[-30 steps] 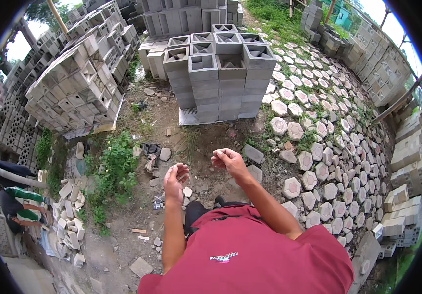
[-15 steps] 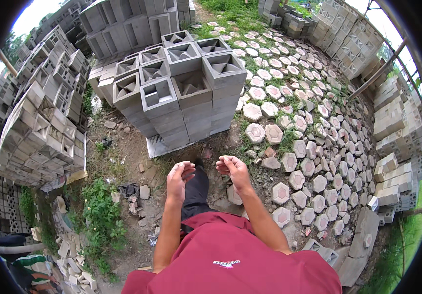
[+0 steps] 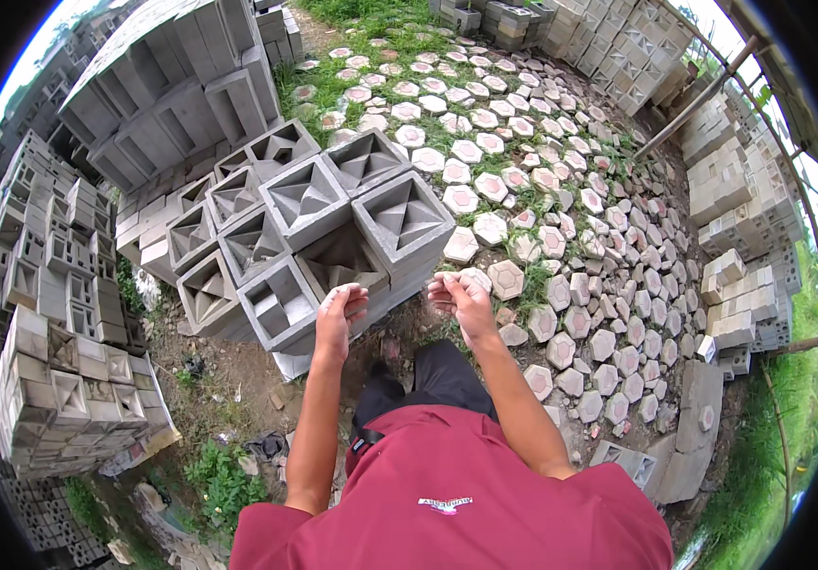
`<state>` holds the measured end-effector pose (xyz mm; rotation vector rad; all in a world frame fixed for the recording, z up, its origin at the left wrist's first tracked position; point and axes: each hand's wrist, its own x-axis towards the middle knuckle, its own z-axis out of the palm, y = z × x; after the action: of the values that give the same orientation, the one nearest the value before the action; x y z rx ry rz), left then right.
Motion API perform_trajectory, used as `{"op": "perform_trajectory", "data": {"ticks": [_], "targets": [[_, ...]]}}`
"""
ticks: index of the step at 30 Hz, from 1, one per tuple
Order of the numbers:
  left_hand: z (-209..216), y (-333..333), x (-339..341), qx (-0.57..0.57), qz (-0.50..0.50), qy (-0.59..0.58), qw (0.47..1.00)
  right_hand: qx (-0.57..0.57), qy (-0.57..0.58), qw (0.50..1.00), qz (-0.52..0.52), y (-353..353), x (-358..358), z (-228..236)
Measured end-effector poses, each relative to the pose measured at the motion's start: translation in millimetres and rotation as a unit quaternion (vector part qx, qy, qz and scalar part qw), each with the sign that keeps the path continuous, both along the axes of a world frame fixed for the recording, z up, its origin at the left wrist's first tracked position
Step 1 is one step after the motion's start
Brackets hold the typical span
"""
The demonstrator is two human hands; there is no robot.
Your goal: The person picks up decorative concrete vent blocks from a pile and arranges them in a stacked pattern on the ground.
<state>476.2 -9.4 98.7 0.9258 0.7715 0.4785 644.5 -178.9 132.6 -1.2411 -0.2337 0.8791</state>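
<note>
Beyond left grip [image 3: 335, 321] and right grip [image 3: 467, 306], half-open, apparently empty, stand hollow blocks [image 3: 306, 198].

Bright, diffuse daylight; shadows are soft. Pale white sky [image 3: 37, 49] glares upper left; fisheye distortion bends the edges.

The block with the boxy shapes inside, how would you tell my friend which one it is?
Find the big stack of grey blocks near the hands. At its near corner, just left of the left hand in the picture, is the block. Its inside has square-edged shapes, while the neighbouring blocks have slanted, pointy ones.
</note>
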Motion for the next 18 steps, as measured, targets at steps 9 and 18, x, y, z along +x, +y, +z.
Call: {"op": "perform_trajectory", "data": {"ticks": [9,18], "targets": [[-66,68,100,-0.025,0.124,0.087,0.988,-0.056,-0.001,0.998,-0.024,53,147,-41],[-151,87,187,0.280,0.288,0.301,0.865,-0.228,-0.129,0.963,0.062,139,305,-216]]}}
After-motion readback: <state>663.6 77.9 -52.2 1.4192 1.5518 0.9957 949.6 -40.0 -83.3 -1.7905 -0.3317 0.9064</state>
